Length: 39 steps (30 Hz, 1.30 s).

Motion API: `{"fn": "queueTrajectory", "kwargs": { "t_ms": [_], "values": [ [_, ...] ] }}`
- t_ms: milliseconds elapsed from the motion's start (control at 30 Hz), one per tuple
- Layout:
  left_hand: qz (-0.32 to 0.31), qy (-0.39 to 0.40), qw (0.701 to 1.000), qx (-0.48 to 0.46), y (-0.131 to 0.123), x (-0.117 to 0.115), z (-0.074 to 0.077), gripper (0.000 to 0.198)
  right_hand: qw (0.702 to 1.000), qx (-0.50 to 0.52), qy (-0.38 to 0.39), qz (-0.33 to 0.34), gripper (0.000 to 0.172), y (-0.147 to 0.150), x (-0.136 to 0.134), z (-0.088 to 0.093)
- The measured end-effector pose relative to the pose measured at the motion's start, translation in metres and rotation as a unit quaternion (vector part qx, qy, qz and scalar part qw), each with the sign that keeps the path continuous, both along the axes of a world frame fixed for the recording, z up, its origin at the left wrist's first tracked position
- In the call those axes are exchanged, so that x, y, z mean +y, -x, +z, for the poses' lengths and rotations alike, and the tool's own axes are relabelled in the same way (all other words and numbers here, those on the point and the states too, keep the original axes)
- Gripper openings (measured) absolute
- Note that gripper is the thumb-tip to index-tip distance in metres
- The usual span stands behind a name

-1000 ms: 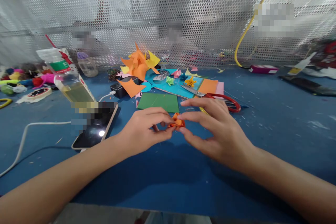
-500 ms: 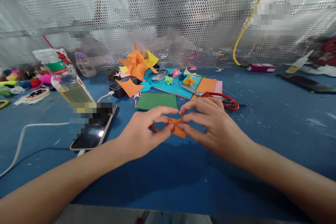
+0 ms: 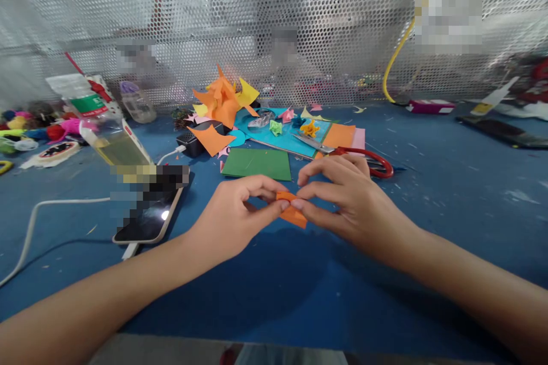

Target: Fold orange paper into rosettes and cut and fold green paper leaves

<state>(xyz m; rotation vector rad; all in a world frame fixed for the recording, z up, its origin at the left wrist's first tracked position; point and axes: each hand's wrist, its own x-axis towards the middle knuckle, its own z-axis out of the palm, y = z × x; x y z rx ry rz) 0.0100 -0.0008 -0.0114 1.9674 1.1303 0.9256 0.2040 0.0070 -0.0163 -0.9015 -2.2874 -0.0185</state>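
Note:
A small folded piece of orange paper (image 3: 295,217) is held up over the blue table between my two hands. My left hand (image 3: 240,211) pinches its left end between thumb and fingers. From the other side, my right hand (image 3: 346,199) grips its upper edge with thumb and index finger, the other fingers curled above. Just beyond the hands lies a green stack of paper (image 3: 257,164). Red-handled scissors (image 3: 363,154) rest behind my right hand, their blades pointing left toward a yellow folded paper flower (image 3: 310,128).
Orange paper scraps (image 3: 222,100) are heaped on a black box (image 3: 197,142) at the back. Left of my hand a charging phone (image 3: 154,205) lies by a tilted plastic bottle (image 3: 111,131). A dark flat device (image 3: 500,132) lies far right. A perforated metal panel (image 3: 342,23) closes the back.
The orange paper's free lower part has swung slightly down and right, showing more of its face. My right fingers have lifted a little away from the left fingertips. Both hands still hold it.

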Motion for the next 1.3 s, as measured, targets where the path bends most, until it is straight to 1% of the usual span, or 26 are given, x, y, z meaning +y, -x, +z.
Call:
{"fn": "queueTrajectory", "kwargs": {
  "t_ms": [100,200,300,367,533,600,733,833,900,1000,1100,1167,1233,1300],
  "values": [
    [-0.007,0.012,1.000,-0.015,0.0000,0.0005,-0.0005,0.017,1.000,0.008,0.003,-0.004,0.015,0.0005,0.0004,-0.0003],
    [-0.024,0.017,1.000,0.003,-0.0003,0.0000,-0.0002,0.018,1.000,0.012,0.008,-0.005,0.018,0.0013,0.0007,-0.0006],
    [-0.028,0.016,0.999,0.022,-0.0011,-0.0008,0.0008,0.020,1.000,0.020,0.018,-0.006,0.019,0.0017,0.0004,-0.0009],
    [-0.028,0.015,0.999,0.027,-0.0014,-0.0015,0.0010,0.021,0.999,0.026,0.036,-0.008,0.018,0.0019,-0.0003,-0.0008],
    [-0.050,0.043,0.998,0.019,-0.0004,-0.0030,-0.0008,0.023,0.994,0.039,0.098,-0.007,0.013,0.0027,-0.0014,0.0000],
    [-0.041,0.021,0.998,0.032,0.0005,-0.0021,-0.0018,0.022,0.994,0.031,0.104,-0.007,0.013,0.0028,-0.0009,-0.0001],
    [0.006,-0.043,0.995,0.085,0.0020,0.0005,-0.0021,0.018,0.996,0.018,0.087,-0.004,0.015,0.0023,0.0007,-0.0016],
    [-0.005,-0.046,0.993,0.112,0.0025,0.0006,-0.0017,0.023,0.996,0.015,0.083,-0.002,0.017,0.0016,0.0017,-0.0028],
    [-0.019,-0.048,0.992,0.111,0.0029,0.0004,-0.0020,0.026,0.996,0.015,0.084,-0.001,0.018,0.0014,0.0020,-0.0031],
    [-0.023,-0.050,0.993,0.106,0.0038,0.0012,-0.0030,0.028,0.996,0.017,0.088,-0.001,0.018,0.0013,0.0018,-0.0025],
    [-0.014,-0.057,0.992,0.112,0.0041,0.0019,-0.0032,0.029,0.992,0.019,0.122,-0.003,0.016,0.0009,0.0013,-0.0013],
    [-0.003,-0.080,0.991,0.105,0.0039,0.0010,-0.0024,0.026,0.986,0.029,0.163,0.006,0.015,0.0001,0.0015,-0.0002],
    [0.006,-0.101,0.991,0.092,0.0035,-0.0004,-0.0012,0.024,0.976,0.041,0.211,0.032,0.020,-0.0011,0.0026,0.0011],
    [0.005,-0.096,0.992,0.080,0.0032,-0.0013,-0.0003,0.021,0.966,0.043,0.247,0.060,0.023,-0.0020,0.0042,0.0022]
  ]
}}
